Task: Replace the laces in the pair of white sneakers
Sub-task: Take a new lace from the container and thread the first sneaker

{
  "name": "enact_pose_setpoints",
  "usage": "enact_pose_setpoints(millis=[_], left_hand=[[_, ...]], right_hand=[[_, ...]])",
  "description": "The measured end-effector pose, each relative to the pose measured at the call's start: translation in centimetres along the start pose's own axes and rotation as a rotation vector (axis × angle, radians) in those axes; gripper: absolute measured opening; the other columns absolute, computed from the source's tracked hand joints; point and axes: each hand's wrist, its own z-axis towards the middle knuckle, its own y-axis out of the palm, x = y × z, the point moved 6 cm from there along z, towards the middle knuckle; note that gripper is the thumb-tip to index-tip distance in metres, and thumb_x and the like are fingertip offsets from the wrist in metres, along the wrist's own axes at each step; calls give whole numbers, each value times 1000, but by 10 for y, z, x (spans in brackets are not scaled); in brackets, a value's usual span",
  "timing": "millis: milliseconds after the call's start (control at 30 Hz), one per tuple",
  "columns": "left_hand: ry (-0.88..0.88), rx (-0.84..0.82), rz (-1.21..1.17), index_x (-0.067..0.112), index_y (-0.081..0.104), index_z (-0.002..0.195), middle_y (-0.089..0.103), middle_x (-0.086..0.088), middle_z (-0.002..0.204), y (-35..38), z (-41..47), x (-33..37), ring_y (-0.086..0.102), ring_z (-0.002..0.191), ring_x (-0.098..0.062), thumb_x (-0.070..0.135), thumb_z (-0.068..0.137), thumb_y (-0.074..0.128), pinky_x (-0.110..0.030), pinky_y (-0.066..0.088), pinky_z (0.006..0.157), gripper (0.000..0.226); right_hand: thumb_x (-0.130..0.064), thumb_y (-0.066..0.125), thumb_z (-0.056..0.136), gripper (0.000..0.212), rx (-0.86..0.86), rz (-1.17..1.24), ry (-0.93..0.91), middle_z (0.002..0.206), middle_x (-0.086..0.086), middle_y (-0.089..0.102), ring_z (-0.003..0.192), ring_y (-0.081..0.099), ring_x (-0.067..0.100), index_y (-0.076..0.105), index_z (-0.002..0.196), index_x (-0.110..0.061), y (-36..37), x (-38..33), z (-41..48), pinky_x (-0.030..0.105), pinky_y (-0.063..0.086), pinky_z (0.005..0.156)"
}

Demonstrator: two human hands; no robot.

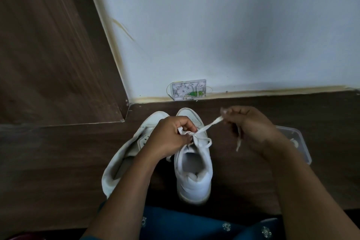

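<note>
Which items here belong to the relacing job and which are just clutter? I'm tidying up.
Job: two white leather sneakers, left and right; flat white lace; both hands.
Lying about: clear plastic lidded container; small transparent wall box.

left sneaker (124,154): its middle and lacing are covered by the left hand (165,138) and forearm.
plastic container (298,142): mostly behind the right hand (247,124) and wrist; contents too dim to tell.
wall box (188,90): parts inside too small to identify.
blue garment (185,224): cut off by the bottom edge.
</note>
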Motion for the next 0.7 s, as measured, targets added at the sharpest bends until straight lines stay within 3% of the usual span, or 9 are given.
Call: enact_pose_setpoints(millis=[100, 200, 267, 400, 467, 567, 633, 700], left_hand=[[37, -12, 40, 33, 62, 71, 65, 12, 75, 2, -2, 5, 53, 60, 7, -5, 79, 64, -11, 41, 60, 38], [56, -8, 35, 34, 63, 70, 65, 13, 73, 4, -1, 5, 55, 62, 5, -5, 76, 65, -13, 42, 61, 39], [66, 13, 18, 32, 61, 69, 63, 10, 72, 4, 0, 2, 57, 67, -3, -1, 71, 68, -19, 43, 63, 34], [64, 13, -17, 25, 59, 72, 60, 7, 70, 2, -1, -2, 53, 66, -8, 1, 68, 67, -28, 44, 63, 25], [61, 4, -16, 25, 60, 70, 59, 10, 68, 2, -1, -2, 53, 65, -7, -4, 69, 70, -27, 44, 64, 30], [67, -5, -12, 27, 60, 68, 59, 11, 67, 2, -1, 2, 52, 64, -6, -5, 69, 71, -25, 42, 64, 34], [64, -3, -13, 28, 61, 68, 61, 7, 69, 2, -1, 2, 53, 65, -7, -4, 68, 71, -25, 43, 64, 34], [57, 3, -22, 30, 62, 70, 63, 3, 74, 3, -1, 2, 56, 67, -7, -4, 67, 70, -26, 45, 65, 35]], right_hand=[[-24, 65, 75, 21, 90, 487, 100, 51, -1, 44, 48, 44, 13, 54, 59, -16, 1, 2, 4, 25, 35, 49], [-22, 60, 81, 24, 79, 875, 230, 56, 0, 57, 59, 63, 17, 60, 58, -12, 21, 5, 5, 27, 48, 58], [-25, 60, 79, 23, 34, 1003, 255, 64, 2, 64, 62, 67, 16, 63, 65, -7, 34, 2, 5, 27, 55, 62], [-21, 61, 76, 15, 1, 975, 218, 56, -3, 56, 44, 51, 7, 58, 64, -13, 40, 0, 6, 19, 46, 50], [-17, 60, 73, 4, -22, 952, 160, 59, -4, 55, 45, 47, 6, 58, 75, -15, 36, 0, 7, 18, 43, 50], [-14, 55, 83, 14, -35, 916, 95, 73, -1, 63, 52, 53, 8, 64, 93, -13, 28, -2, 9, 20, 45, 52], [-10, 51, 91, 15, 10, 800, 59, 78, 2, 65, 50, 52, 7, 64, 98, -10, 25, -3, 10, 18, 42, 47], [-7, 51, 93, 16, 101, 505, 25, 81, 3, 67, 42, 46, 4, 65, 102, -4, 25, -4, 7, 14, 34, 39]])
